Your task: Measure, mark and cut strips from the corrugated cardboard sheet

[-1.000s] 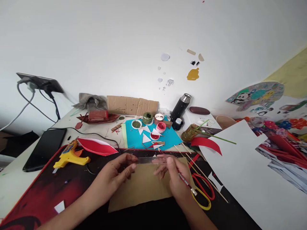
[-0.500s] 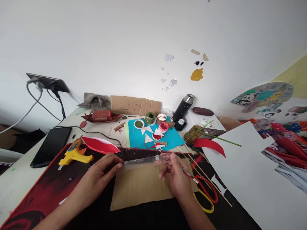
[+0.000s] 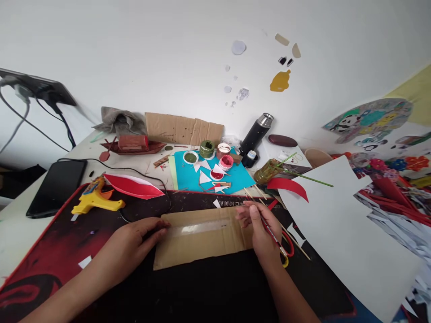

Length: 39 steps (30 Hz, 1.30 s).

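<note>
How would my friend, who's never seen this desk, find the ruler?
Look at the red-and-black mat. On it, between the left hand and the right hand, is a flat brown piece of cardboard. The ruler is the long, thin strip stretching along that cardboard from the left hand's fingertips; unlike the cardboard, it's see-through.

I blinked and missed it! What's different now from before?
The clear ruler came down and now looks flat on the cardboard. The right hand let go of its end; the left hand still holds the other. The pencil stayed in the right hand, and the yellow glue gun stayed put.
</note>
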Each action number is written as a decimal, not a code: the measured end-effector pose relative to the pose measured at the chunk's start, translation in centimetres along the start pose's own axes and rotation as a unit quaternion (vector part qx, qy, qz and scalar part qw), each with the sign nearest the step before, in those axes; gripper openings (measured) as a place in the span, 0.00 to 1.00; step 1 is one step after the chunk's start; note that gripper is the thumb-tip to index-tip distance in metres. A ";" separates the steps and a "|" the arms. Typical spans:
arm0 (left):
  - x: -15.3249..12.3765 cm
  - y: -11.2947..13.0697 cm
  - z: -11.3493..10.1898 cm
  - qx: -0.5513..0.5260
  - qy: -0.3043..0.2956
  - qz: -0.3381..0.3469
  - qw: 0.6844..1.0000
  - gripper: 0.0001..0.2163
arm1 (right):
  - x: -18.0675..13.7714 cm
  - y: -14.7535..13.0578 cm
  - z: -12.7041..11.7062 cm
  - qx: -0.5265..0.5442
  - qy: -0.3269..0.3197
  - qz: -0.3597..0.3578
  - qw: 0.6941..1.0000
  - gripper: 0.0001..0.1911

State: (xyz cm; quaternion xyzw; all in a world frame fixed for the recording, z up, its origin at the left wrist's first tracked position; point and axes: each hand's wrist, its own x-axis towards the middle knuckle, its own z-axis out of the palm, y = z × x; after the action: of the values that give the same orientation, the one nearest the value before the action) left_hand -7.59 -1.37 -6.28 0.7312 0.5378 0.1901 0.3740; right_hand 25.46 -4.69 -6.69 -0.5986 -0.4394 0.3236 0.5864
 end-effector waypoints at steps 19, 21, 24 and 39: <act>-4.7 -0.6 5.4 0.378 0.099 0.345 0.854 0.20 | -2.1 1.6 2.3 -0.194 -0.273 -0.289 0.897 0.10; -4.5 -0.9 5.5 0.388 0.103 0.346 0.848 0.20 | -2.0 1.6 2.3 -0.196 -0.274 -0.304 0.891 0.10; -3.9 -1.1 5.2 0.395 0.108 0.348 0.843 0.20 | -1.7 1.9 2.6 -0.199 -0.280 -0.319 0.883 0.11; -2.9 -2.1 4.6 0.373 0.152 0.407 0.819 0.28 | -1.9 2.6 3.8 -0.195 -0.283 -0.315 0.885 0.06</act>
State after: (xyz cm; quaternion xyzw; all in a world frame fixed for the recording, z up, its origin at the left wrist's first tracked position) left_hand -6.79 -5.33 -10.48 0.9289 0.2708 0.2189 -0.1258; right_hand 21.62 -4.60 -9.92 -0.4138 -0.8065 0.1856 0.3793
